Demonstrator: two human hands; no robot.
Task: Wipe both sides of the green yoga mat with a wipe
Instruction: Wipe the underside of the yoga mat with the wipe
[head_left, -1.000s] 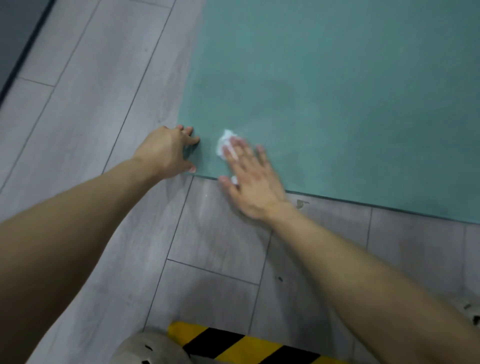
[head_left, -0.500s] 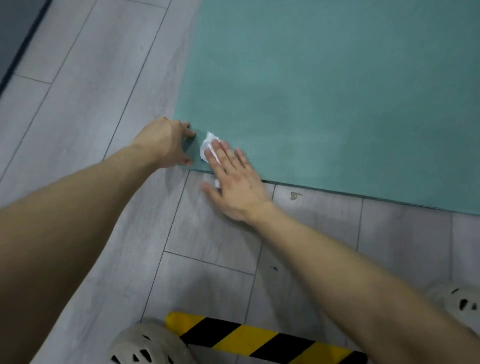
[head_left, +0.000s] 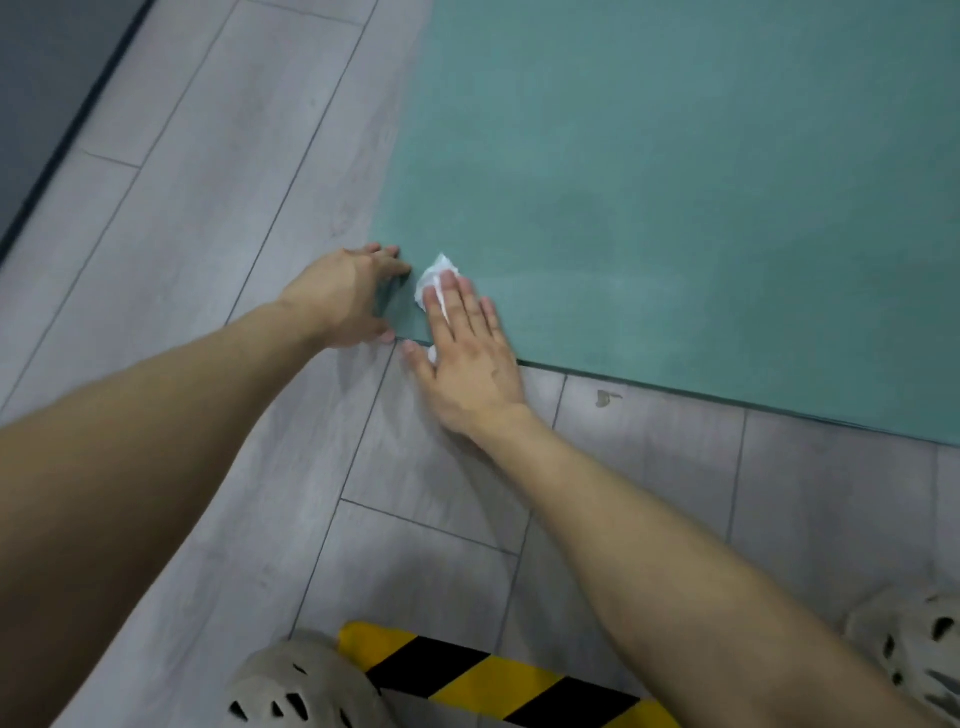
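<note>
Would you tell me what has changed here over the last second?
The right hand slid the wipe leftward across the green yoga mat, toward its near corner, closing on the left hand. Nothing was taken or released. The left hand stays on that corner; the mat lies flat.

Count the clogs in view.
2. One clog at the bottom edge, by the left end of the yellow-and-black striped strip; the second clog in the bottom right corner, partly cut off by the frame.
</note>
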